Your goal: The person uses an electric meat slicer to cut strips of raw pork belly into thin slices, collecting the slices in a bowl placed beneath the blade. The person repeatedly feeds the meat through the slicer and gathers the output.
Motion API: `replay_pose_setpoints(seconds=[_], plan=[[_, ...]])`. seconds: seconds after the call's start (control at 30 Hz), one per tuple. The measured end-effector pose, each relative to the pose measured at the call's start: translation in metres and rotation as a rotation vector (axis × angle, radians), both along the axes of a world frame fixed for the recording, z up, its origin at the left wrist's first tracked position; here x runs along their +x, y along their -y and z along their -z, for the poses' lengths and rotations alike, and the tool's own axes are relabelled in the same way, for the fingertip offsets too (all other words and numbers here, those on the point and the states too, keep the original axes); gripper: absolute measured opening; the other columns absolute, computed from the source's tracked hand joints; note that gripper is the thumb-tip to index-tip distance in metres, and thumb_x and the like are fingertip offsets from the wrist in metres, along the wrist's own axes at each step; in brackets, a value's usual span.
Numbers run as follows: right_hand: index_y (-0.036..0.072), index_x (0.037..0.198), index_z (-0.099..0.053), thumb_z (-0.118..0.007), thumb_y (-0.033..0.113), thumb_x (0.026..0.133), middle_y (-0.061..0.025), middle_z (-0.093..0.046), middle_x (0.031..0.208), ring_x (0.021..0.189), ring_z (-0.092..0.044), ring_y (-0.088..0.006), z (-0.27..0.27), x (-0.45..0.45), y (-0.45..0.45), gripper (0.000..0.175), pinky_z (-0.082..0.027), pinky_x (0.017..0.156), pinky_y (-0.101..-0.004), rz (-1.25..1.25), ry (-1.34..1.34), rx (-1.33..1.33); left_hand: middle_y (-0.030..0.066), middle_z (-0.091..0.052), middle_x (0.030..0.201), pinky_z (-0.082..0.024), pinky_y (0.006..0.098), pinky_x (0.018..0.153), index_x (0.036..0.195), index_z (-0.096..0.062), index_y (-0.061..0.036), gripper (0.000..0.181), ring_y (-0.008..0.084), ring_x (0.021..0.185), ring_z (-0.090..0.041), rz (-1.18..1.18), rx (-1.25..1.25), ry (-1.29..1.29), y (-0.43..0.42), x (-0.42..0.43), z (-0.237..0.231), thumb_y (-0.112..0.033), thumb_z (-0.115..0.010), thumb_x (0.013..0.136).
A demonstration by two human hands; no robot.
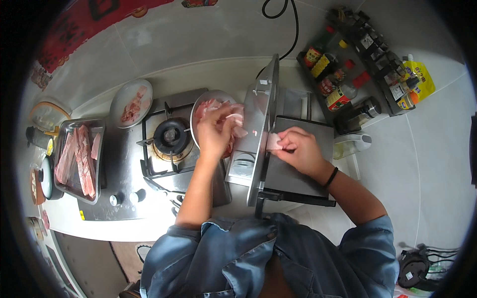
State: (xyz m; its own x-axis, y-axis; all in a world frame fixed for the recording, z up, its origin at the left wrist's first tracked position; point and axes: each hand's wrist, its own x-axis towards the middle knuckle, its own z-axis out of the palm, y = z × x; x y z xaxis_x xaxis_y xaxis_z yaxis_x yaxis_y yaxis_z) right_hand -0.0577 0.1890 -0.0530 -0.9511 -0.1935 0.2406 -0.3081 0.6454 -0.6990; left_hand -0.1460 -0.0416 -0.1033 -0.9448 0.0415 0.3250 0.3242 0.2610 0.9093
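Observation:
My left hand [214, 136] is over a white plate [193, 128] heaped with thin slices of raw meat [234, 121], fingers bent around some slices. With fingers and thumb pinched, my right hand [298, 148] holds a small piece of raw meat [274, 142] against the upright metal plate of a meat slicer [261, 167]. The slicer's flat metal carriage [298, 180] lies under my right hand. A small scrap of meat [255, 132] clings to the slicer's left side.
A gas burner [170, 135] is left of the meat plate. Further left are a second plate with meat [116, 104] and a metal tray [97, 186] with long raw meat strips. Bottles [341, 97] in a black rack stand at the back right, near a glass jug [348, 146].

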Motion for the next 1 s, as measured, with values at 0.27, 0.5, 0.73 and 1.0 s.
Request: replay_pose_setpoints(seconds=[0.27,0.5,0.73,1.0], plan=[[0.000,0.085,-0.069,-0.075,0.000,0.077,-0.0104,-0.067,0.089,0.072,-0.068,-0.0150,0.000,0.012,-0.003,0.010,-0.056,0.066,-0.0234,-0.059,-0.103,-0.006,0.0168,-0.059,0.119,-0.047,0.0377,0.095,0.114,-0.066,-0.0025,0.041,0.0324,0.112,-0.057,-0.074,-0.047,-0.247,0.007,0.006,-0.009,0.000,-0.071,0.073],[0.005,0.077,-0.068,-0.073,0.001,0.073,-0.0082,-0.063,0.075,0.066,-0.064,-0.0228,0.006,-0.003,-0.006,0.007,-0.050,0.059,-0.0309,-0.022,-0.230,0.064,0.0146,-0.061,0.113,-0.049,0.0325,0.088,0.108,-0.068,-0.0028,0.032,0.0257,0.104,-0.061,0.053,0.023,-0.236,-0.015,0.003,0.009,0.000,-0.070,0.076],[0.005,0.074,-0.066,-0.074,0.002,0.072,-0.0079,-0.061,0.072,0.063,-0.061,-0.0225,0.011,-0.007,-0.004,0.009,-0.048,0.056,-0.0307,0.041,-0.183,-0.011,0.0059,-0.069,0.091,-0.051,0.0236,0.077,0.099,-0.069,0.0012,0.017,0.0111,0.082,-0.064,0.378,0.439,0.175,-0.040,0.000,0.036,0.002,-0.069,0.082],[0.004,0.070,-0.063,-0.076,0.003,0.070,-0.0076,-0.058,0.069,0.059,-0.060,-0.0223,0.015,-0.014,-0.005,0.013,-0.048,0.054,-0.0310,0.065,-0.208,0.017,0.0057,-0.069,0.093,-0.052,0.0252,0.081,0.100,-0.066,0.0022,0.015,0.0111,0.086,-0.064,0.499,0.473,0.196,-0.054,-0.002,0.048,0.004,-0.067,0.085]])
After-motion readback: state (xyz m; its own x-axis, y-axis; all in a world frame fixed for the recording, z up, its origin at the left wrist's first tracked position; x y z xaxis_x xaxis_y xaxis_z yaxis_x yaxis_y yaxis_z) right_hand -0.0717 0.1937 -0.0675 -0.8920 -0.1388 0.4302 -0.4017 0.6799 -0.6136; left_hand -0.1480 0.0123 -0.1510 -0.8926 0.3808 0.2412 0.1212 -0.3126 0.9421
